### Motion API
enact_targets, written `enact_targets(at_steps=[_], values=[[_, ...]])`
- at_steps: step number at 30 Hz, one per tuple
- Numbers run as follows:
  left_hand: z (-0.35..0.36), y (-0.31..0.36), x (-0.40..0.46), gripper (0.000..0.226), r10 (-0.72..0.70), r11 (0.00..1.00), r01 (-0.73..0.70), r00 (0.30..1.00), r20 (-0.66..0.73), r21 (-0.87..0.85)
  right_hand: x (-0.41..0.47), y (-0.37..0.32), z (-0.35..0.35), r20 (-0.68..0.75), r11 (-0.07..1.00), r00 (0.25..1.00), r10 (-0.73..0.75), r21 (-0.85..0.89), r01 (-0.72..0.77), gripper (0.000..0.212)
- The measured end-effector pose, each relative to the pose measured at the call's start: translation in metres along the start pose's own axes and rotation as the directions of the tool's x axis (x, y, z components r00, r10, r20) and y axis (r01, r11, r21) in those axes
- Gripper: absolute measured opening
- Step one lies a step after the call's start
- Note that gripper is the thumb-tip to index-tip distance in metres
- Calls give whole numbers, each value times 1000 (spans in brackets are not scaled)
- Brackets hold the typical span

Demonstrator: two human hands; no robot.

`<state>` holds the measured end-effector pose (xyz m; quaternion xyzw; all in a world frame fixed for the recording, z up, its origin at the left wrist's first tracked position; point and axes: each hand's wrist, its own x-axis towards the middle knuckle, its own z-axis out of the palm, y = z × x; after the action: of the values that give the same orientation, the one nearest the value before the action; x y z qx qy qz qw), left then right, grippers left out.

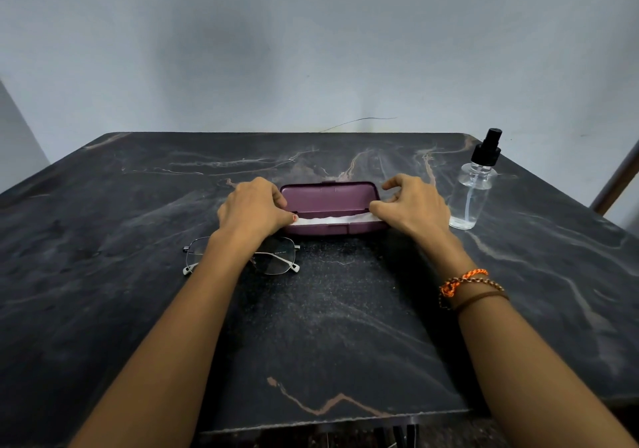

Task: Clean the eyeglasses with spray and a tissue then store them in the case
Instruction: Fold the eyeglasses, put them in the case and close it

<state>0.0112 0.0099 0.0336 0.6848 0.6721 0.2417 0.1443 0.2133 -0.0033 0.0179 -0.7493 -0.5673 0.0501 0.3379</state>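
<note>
Beside the open case [328, 202], eyeglasses [242, 255] lie under the left forearm.

A dark stone-patterned table [138, 309] with pale and rust-coloured veins fills most of the view. Behind it stands a plain grey-blue wall [311, 50], marked by a thin dark crack [359, 121] just above the table's far edge. A brown wooden post [619, 174] leans at the right edge.
</note>
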Motion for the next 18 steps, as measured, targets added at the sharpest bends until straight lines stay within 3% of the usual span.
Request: enact_targets(at_steps=[4,9,13,18], values=[[1,-1,0,31,9,1000,-9,1000,-22,14,-1,-1,1,-67,1000,997,-23,-3,23,42],[3,-2,1,46,26,1000,-27,996,-80,-13,-5,-3,-3,-258,971,938,-230,-118,206,40],[3,1,-4,50,100,991,-115,977,-190,-69,-19,-13,-8,-427,894,794,-433,-92,438,15],[-4,8,-20,28,227,938,-324,841,-491,-120,-43,-26,-7,-535,786,619,-574,-149,600,19]])
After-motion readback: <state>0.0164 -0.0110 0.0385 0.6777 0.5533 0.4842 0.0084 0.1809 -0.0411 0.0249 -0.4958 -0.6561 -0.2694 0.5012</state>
